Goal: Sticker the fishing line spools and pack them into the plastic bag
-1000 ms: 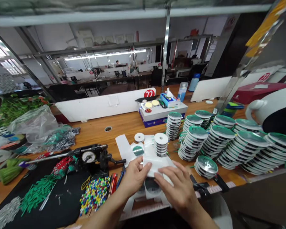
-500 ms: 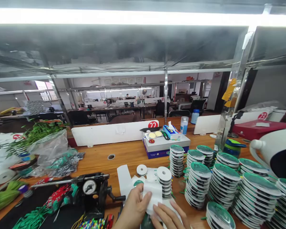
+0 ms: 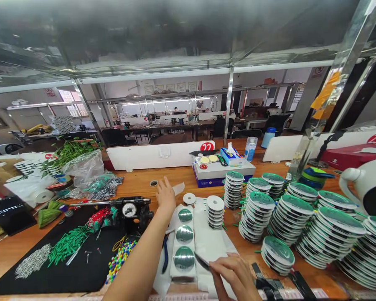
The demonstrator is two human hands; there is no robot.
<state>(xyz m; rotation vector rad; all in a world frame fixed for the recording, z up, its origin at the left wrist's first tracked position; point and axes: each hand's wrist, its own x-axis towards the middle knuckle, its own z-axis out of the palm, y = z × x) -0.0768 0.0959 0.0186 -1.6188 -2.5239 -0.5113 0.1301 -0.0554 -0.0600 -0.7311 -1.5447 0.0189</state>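
Note:
My left hand (image 3: 166, 195) reaches out over the far part of the table, fingers stretched apart. A strip of white paper (image 3: 178, 188) is just to its right; the hand does not appear to grip it. In my right hand (image 3: 233, 274) is a pair of dark tweezers (image 3: 202, 262), tip pointing up and left. The tip lies beside a white strip of round green labels (image 3: 184, 259). White sheets (image 3: 209, 246) lie under and beside the strip. Beyond them stand a short stack of white spools (image 3: 215, 204) and a single spool (image 3: 189, 198).
Several stacks of green-labelled spools (image 3: 258, 215) crowd the right side. A black hand-cranked winder (image 3: 132, 213) stands left of my left forearm. Coloured beads (image 3: 122, 259) and green pieces (image 3: 69, 244) lie near a black mat (image 3: 81, 276). A box (image 3: 224, 172) stands behind.
My left hand has left the white paper both hands were at and moved forward and left. My right hand now holds tweezers near the labels. The camera view has tilted down.

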